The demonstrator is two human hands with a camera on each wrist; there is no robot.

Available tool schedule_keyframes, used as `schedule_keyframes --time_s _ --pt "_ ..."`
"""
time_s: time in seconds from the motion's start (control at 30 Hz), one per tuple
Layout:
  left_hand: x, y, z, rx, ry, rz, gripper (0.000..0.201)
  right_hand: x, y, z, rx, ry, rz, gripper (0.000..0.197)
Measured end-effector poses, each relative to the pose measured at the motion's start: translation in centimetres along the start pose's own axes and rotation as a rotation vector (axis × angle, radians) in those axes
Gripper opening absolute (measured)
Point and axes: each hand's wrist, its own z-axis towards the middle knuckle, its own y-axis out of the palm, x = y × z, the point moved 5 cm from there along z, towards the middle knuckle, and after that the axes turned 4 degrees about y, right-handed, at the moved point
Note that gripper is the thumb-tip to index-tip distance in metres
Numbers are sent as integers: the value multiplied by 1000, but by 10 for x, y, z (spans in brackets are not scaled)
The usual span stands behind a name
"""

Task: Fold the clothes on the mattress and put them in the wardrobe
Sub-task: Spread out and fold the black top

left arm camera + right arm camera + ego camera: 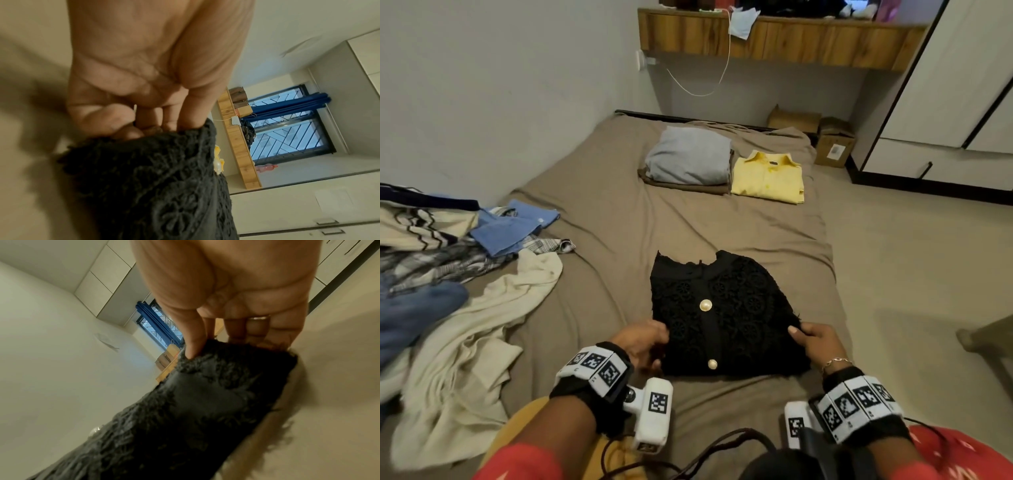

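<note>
Left hand [144,78] pinches black lace garment [148,186] edge, thumb on top.

A mattress [599,219] in a taupe sheet sits on the floor [914,260]. On it lie a folded black lace top [722,308] near the front, a folded yellow shirt [767,178] beside a grey-and-brown folded stack [688,159] at the far end, and a heap of unfolded clothes [448,274] along the left.

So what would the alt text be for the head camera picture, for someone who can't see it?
Two hands, left and right, grip the sides of a folded black lace top on a brown mattress. Folded grey and yellow clothes lie farther off, an unfolded pile lies to the left, and a white wardrobe stands at the far right.
</note>
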Motion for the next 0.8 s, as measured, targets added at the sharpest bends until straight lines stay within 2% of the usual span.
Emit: schedule_keyframes --time_s 0.13,0.2,0.27,0.3,0.33,0.37,0.43,0.47,0.57,0.63,0.73,0.8 --pt "-3 -2 0 76 3 31 31 2 -8 1 21 -5 -44 32" --pt "-2 -11 0 168 37 23 30 9 -11 3 46 15 -88 32" --pt "0 -13 -1 196 71 -21 28 13 -11 3 57 28 -125 22" --pt "2 -11 -2 183 75 -43 28 10 -9 0 51 8 -146 10" --pt "2 -9 -3 160 66 -49 29 6 -10 -4 84 -36 -196 6" --pt "1 -5 -3 128 50 -43 30 2 -13 -9 163 -96 -255 13" --pt "-2 1 -6 71 8 -31 31 -12 -19 -26 359 -224 -358 9" --pt "-2 3 -7 61 -3 -34 31 -16 -18 -35 385 -237 -378 8" --pt "1 2 -8 74 9 -40 31 -9 -3 -42 266 -128 -360 11" --pt "2 -1 -8 103 39 -50 29 -4 9 -39 204 -115 -396 16" --pt "3 -9 -7 153 87 -80 27 -4 12 -32 221 -144 -445 35" --pt "3 -18 -5 214 119 -105 27 -3 3 -27 247 -143 -293 37"
